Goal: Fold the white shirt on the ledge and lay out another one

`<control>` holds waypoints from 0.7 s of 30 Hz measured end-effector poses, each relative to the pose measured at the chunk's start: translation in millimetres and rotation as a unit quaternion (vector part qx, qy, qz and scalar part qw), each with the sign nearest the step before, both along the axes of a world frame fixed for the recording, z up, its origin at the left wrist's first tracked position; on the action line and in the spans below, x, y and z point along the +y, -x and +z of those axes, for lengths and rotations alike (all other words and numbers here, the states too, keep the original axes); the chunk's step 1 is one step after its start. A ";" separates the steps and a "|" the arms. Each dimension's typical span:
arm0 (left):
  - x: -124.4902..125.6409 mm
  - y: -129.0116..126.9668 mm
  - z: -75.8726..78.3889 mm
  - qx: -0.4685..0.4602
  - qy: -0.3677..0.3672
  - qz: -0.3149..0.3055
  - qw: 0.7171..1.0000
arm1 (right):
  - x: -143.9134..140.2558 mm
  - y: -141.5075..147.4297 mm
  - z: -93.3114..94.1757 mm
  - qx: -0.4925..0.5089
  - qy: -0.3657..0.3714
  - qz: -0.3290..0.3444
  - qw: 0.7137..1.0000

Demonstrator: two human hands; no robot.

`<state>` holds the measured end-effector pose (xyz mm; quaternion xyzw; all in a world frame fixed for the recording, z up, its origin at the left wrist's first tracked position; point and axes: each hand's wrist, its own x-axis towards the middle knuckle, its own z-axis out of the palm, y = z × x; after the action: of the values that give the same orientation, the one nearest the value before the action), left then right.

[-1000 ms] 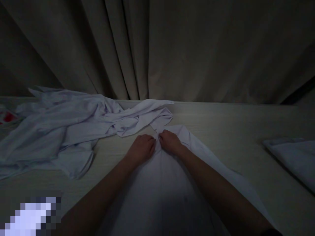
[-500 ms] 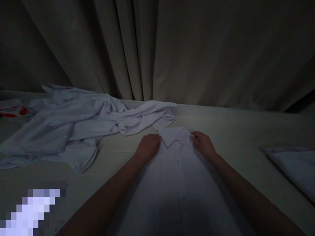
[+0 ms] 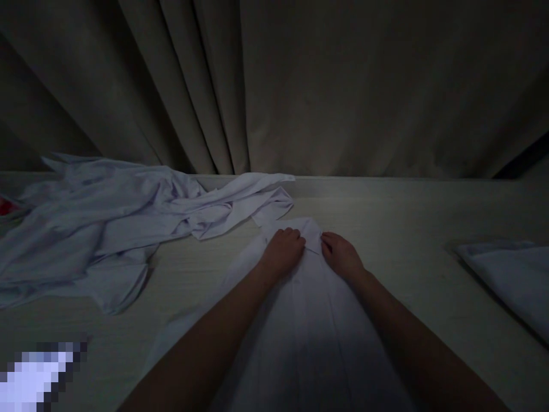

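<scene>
A white collared shirt (image 3: 309, 320) lies flat on the pale table (image 3: 407, 229) right in front of me, collar pointing away. My left hand (image 3: 285, 249) rests on the collar's left side with its fingers curled into the fabric. My right hand (image 3: 341, 254) presses on the collar's right side, fingertips pinching the cloth. The two hands lie close together, a narrow strip of collar between them. My forearms cover much of the shirt's body.
A crumpled heap of white garments (image 3: 98, 229) spreads over the table's left half, reaching almost to the collar. A folded white cloth (image 3: 510, 280) lies at the right edge. Dark curtains (image 3: 274, 86) hang behind the table. Something red (image 3: 5, 207) shows at far left.
One second ago both hands pinched the collar's middle; they moved apart to its corners, and now they have come back together on the collar. The view shifted slightly.
</scene>
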<state>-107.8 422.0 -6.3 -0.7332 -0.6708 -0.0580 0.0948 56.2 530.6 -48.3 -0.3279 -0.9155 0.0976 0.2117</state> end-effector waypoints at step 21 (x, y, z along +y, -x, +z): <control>32.4 -34.4 -1.0 -0.063 0.027 0.040 0.997 | -4.7 -6.6 3.6 -0.054 -0.066 0.106 0.991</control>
<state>-73.4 454.4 -7.3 -0.7028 -0.7058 -0.0821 0.0346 62.8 526.0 -44.8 -0.2190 -0.9597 0.0408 0.1714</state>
